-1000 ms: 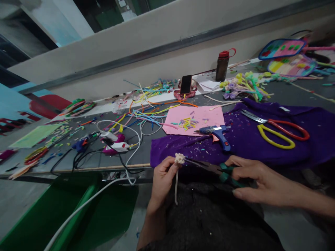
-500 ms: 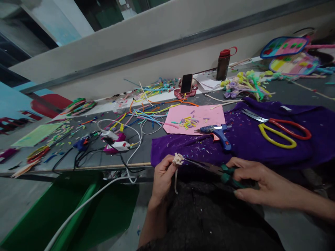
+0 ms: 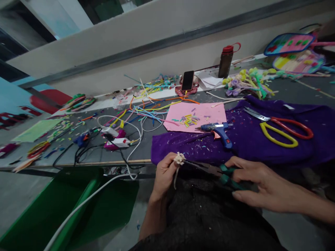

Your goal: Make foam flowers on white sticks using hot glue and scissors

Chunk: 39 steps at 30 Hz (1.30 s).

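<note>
1. Just changed: the cream knotted piece (image 3: 179,158) sits at the near edge of the purple cloth (image 3: 167,146), its dangling tail (image 3: 175,179) now hanging shorter in view than a second ago, suggesting a slight turn.
2. What it means: with the pliers (image 3: 209,168) meeting the piece from the right, the work on it appears ongoing.
3. The left hand (image 3: 164,170), below the cloth's near-left edge, pinches the piece between thumb and fingers.
4. The right hand (image 3: 259,184), below the cloth's near edge, has its fingers curled around the green handles; whether the pliers' tips are closed, one cannot tell.
5. Against the earlier frame: the glue gun (image 3: 220,130) and scissors (image 3: 280,134) keep their places upon the cloth.
</note>
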{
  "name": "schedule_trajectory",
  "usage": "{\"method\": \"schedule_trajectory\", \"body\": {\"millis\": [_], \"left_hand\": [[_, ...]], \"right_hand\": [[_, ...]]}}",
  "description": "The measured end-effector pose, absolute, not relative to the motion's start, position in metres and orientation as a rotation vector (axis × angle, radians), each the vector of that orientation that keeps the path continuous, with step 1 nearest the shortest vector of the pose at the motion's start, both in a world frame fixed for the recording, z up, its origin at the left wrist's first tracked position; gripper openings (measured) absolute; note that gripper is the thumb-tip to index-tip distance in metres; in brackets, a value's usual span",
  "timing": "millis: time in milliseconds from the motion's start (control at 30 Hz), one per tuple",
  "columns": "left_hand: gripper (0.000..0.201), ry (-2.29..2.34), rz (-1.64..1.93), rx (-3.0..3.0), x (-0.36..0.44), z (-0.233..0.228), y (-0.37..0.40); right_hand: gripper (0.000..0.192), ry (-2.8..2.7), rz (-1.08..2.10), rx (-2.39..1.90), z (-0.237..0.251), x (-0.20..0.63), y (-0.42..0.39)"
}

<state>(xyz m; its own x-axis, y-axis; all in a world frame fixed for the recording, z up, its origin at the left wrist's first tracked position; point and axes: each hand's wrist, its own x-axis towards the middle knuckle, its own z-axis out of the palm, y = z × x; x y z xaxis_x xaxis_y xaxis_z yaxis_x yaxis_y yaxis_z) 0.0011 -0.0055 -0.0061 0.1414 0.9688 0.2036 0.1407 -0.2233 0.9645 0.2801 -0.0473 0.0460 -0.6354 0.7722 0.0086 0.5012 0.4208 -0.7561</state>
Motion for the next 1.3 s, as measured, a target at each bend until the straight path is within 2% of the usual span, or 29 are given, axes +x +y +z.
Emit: {"method": "schedule_trajectory", "body": {"millis": [600,1300], "left_hand": [[0.013,1.144,1.053,1.776,-0.0027,-0.0036,-0.0047],[0.015,1.178,0.997,1.969,-0.0043,0.0,-0.0039]], "right_hand": [[0.016,-2.407,0.881,-1.139,0.0423,0.2817,-0.0479],[0.019,-2.46,0.816,-1.161,0.0429,0.2853,-0.0475]]}}
